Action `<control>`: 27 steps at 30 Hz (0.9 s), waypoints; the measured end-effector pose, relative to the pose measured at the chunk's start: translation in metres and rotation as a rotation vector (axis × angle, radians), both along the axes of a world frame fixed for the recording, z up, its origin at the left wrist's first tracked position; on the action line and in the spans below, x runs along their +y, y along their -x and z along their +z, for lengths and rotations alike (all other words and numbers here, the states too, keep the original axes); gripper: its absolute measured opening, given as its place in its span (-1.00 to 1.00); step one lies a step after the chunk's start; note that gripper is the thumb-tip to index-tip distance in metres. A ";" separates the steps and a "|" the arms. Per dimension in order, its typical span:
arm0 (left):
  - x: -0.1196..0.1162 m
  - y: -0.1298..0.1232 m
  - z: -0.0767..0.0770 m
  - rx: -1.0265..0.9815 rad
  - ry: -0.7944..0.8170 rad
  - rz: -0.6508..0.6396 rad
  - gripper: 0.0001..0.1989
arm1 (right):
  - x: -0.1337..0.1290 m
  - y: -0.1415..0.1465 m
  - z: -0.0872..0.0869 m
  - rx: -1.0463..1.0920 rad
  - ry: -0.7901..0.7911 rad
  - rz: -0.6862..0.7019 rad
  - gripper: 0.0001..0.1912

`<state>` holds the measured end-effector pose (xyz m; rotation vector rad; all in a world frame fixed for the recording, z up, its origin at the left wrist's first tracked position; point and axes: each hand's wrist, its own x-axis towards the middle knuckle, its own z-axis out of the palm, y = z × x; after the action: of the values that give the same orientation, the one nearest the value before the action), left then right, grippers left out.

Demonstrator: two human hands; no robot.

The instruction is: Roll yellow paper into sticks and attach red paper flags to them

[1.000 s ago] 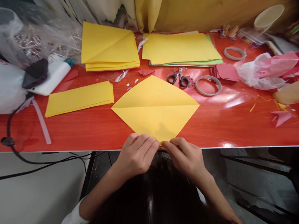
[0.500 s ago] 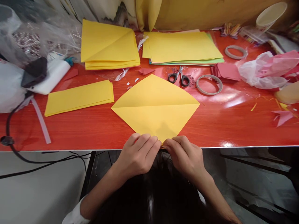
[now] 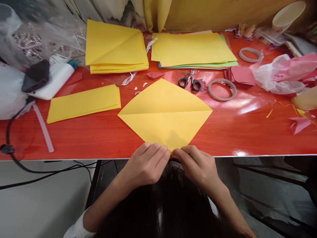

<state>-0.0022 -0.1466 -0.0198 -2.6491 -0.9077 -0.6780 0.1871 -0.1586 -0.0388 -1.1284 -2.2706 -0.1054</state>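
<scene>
The yellow paper sheet [image 3: 164, 105] lies diamond-wise on the red bench [image 3: 257, 138], its near corner at the front edge. One crease runs across its middle, so that fold has been made and opened out; the far half lies unrolled and the side corners are free. The left hand [image 3: 146, 165] and right hand [image 3: 198, 163] are side by side, both clamped on the near corner, where work is only at its start. Their fingers cover that corner, so whether it is folded or rolled there is hard to tell.
</scene>
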 end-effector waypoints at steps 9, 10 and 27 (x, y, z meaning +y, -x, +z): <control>-0.001 -0.001 -0.002 -0.034 -0.012 0.041 -0.89 | -0.001 0.001 -0.001 0.015 -0.028 -0.024 -0.90; -0.001 -0.001 -0.002 -0.034 -0.010 0.034 -0.88 | -0.001 0.000 -0.001 0.015 -0.035 -0.016 -0.88; 0.000 -0.002 0.000 -0.029 -0.007 0.052 -0.89 | -0.002 0.004 0.000 0.030 0.014 -0.070 -0.91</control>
<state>0.0003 -0.1462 -0.0202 -2.6062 -0.9768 -0.7070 0.1833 -0.1603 -0.0384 -1.2094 -2.2092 -0.1005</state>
